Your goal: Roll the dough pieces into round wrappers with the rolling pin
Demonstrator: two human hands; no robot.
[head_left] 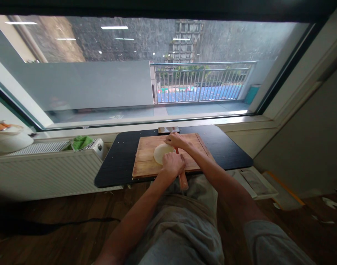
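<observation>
Left hand (173,162), right hand (174,140) curled round rolling pin (183,182), spaced apart likely for even control; dough disc (160,152) flat on cutting board (145,167).

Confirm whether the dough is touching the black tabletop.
Apart: the head view shows bare wooden board between the dough, where its edge shows, and the tabletop.

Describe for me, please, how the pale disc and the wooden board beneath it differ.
The pale disc is round, while the wooden board is roughly rectangular. The disc is whitish; the board is brown. The disc is much smaller and lies on the board, whereas the board lies on the black table. Both look flat.
</observation>
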